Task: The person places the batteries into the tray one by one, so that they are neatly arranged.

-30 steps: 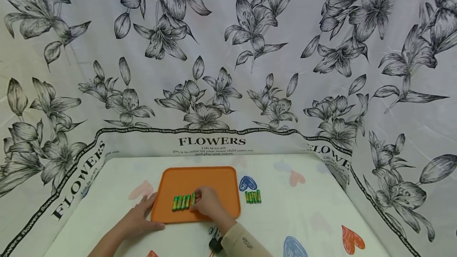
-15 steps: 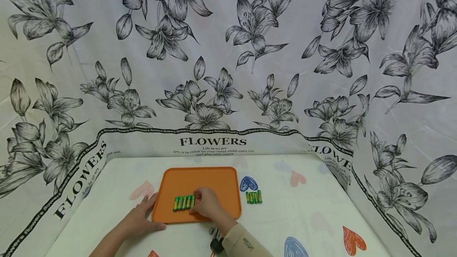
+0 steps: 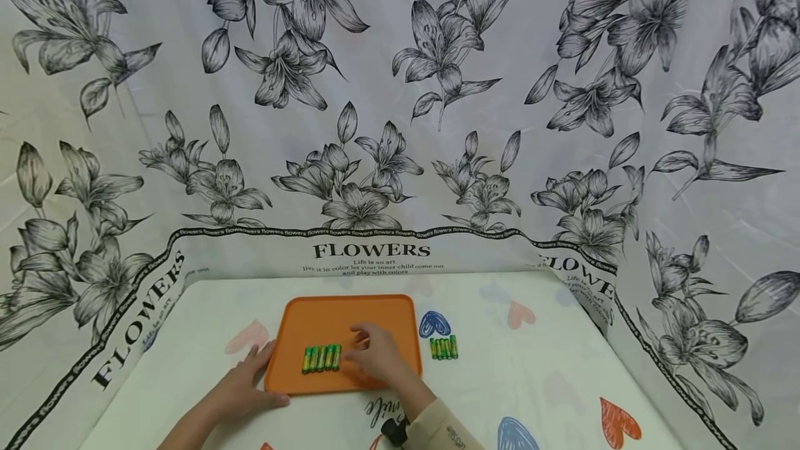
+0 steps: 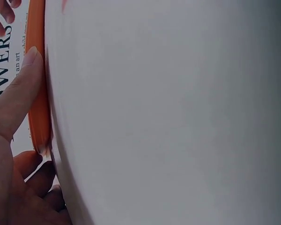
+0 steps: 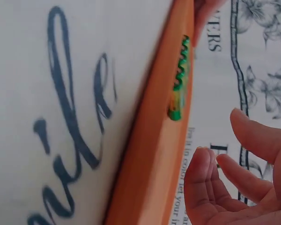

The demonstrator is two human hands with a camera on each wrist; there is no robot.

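An orange tray (image 3: pixel 319 314) lies on the table. Several green-and-gold batteries (image 3: pixel 321 358) stand side by side in a row on it, left of centre. My left hand (image 3: pixel 245 386) holds the tray's near left corner; in the left wrist view its thumb (image 4: pixel 23 86) presses the near wall while its other fingers bend at the side. Over the tray, just right of the row, my right hand (image 3: pixel 380 356) hovers with loosely bent fingers and nothing between them. From the right wrist, the batteries (image 5: pixel 176 108) show beyond the tray's near rim (image 5: pixel 147 183).
Right of the tray, a second row of several batteries (image 3: pixel 444 347) lies on the white tablecloth (image 3: pixel 562 346) printed with hearts. A flower-patterned curtain (image 3: pixel 375 179) hangs behind and along both sides. A small black device (image 3: pixel 394 430) sits at my right cuff.
My right hand has set a battery against the right end of the row, let go of it and drawn back rightward. The left hand has stayed at the tray's corner.
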